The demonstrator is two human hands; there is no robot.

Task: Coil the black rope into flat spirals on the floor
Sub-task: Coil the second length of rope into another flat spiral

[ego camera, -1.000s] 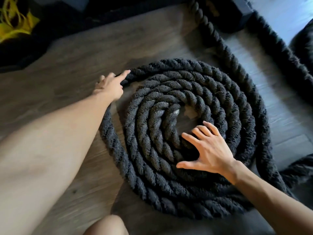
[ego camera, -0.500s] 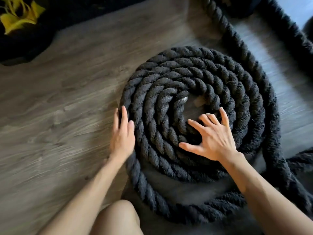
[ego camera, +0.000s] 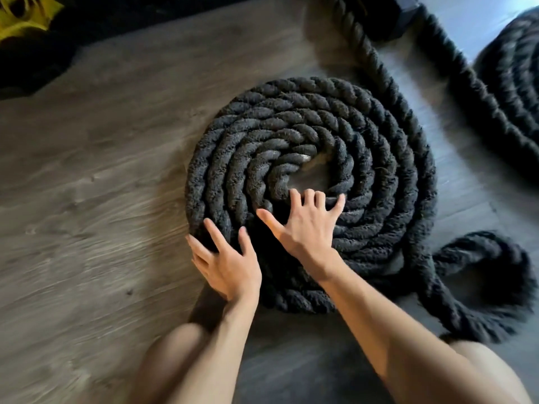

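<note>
A thick black twisted rope (ego camera: 376, 147) lies in a flat spiral of several turns on the wooden floor (ego camera: 87, 199), with a small bare gap at its centre. My right hand (ego camera: 303, 225) rests on the inner turns near the centre, fingers spread and straight. At the spiral's near-left outer edge, my left hand (ego camera: 227, 263) presses against the outermost turn with fingers extended. The rope's free length leaves the spiral at the right, loops near my right knee and runs away toward the far side.
A second black rope coil (ego camera: 513, 91) lies at the far right. A dark block (ego camera: 399, 18) sits at the top by the rope's run. Yellow fabric (ego camera: 23, 16) on dark matting lies at the top left. My knees are at the bottom.
My left hand slid from the far-left rim round to the near-left rim, pushing the loose outer turn tight against the spiral. My right hand stayed on the inner turns.
</note>
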